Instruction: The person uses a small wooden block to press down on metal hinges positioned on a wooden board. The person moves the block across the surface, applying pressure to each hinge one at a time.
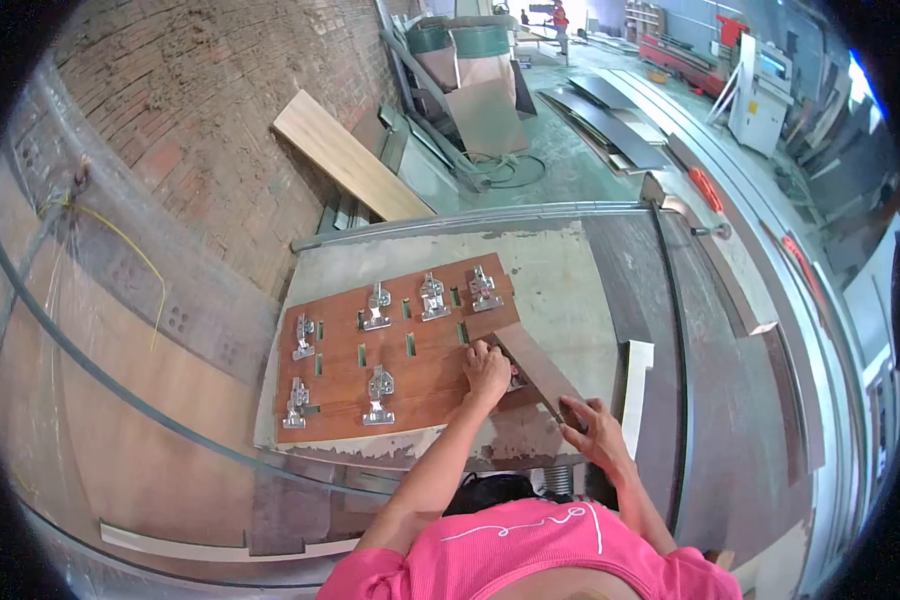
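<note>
Left hand [487, 374] bent downward at the slotted board [386, 348]'s right edge – grip unclear; right hand [600, 440], beyond that edge, pinches a brown strip [540, 370] slanting between both hands.

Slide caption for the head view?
Right hand at one end of a brown strip, left hand at a slotted board bearing cabinet hinges.

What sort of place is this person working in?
It looks like a workshop, probably for making furniture. Metal cabinet hinges sit on a slotted reddish-brown board, a wooden plank leans by the brick wall, and a pale machine cabinet stands at the back.
</note>
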Demonstrator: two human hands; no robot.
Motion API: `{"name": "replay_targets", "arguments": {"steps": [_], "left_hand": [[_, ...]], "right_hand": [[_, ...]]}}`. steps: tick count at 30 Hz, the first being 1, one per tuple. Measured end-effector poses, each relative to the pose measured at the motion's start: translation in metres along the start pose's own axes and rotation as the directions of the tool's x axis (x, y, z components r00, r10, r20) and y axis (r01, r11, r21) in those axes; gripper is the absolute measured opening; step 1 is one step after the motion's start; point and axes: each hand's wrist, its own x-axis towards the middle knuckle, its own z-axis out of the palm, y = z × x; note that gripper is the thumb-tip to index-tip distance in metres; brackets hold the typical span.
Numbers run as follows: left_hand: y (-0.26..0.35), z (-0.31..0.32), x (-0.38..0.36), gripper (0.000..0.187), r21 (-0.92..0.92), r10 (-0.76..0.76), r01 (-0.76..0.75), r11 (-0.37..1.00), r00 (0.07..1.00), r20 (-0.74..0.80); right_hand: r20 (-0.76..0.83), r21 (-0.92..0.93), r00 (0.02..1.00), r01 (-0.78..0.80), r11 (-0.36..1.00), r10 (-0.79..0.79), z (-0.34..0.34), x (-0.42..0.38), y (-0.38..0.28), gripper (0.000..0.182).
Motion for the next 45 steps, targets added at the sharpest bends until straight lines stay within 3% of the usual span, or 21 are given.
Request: {"name": "replay_targets", "arguments": {"steps": [6, 15, 26, 30, 32, 34, 37, 42, 45], "left_hand": [[0.006, -0.015, -0.006, 0.026, -0.043, -0.025, 0.028, 0.999, 0.997, 0.071], [-0.007, -0.011, 0.003, 0.025, -0.050, 0.036, -0.030, 0.998, 0.990, 0.139], [-0.018, -0.030, 0.012, 0.029, -0.197, 0.119, -0.074, 0.978, 0.965, 0.233], [-0.037, -0.060, 0.028, 0.030, -0.153, 0.180, -0.186, 0.971, 0.982, -0.053], [-0.051, -0.054, 0.044, 0.029, -0.025, 0.162, -0.169, 0.985, 0.971, -0.175], [-0.056, -0.058, 0.054, 0.032, -0.149, 0.061, -0.085, 0.985, 0.985, -0.160], [-0.060, -0.039, 0.069, 0.040, -0.192, 0.019, -0.052, 0.980, 0.986, -0.165], [-0.053, 0.009, 0.094, 0.053, -0.175, 0.069, -0.102, 0.979, 0.980, -0.188], [-0.036, 0.012, 0.110, 0.055, -0.092, 0.050, -0.079, 0.993, 0.958, -0.283]], "right_hand": [[0.011, -0.001, 1.000, -0.028, 1.000, 0.028, 0.002, 0.001, -0.012, 0.051], [-0.037, -0.032, 0.998, -0.061, 0.998, 0.060, 0.017, -0.001, -0.025, 0.050], [-0.066, -0.011, 0.992, -0.108, 0.994, 0.107, 0.017, 0.007, -0.056, 0.049], [-0.177, 0.104, 0.984, 0.018, 0.994, 0.000, 0.027, 0.025, -0.020, 0.045], [-0.176, -0.072, 0.984, 0.013, 0.997, -0.026, 0.011, 0.045, -0.034, 0.048], [-0.147, -0.125, 0.987, -0.080, 0.989, 0.061, -0.004, 0.066, -0.058, 0.047], [-0.189, -0.186, 0.982, -0.030, 0.982, -0.006, -0.007, 0.095, -0.070, 0.047], [-0.130, -0.144, 0.989, 0.053, 0.988, -0.072, 0.004, 0.141, -0.080, 0.049], [-0.103, -0.243, 0.993, 0.029, 0.969, -0.056, 0.019, 0.166, -0.066, 0.048]]}}
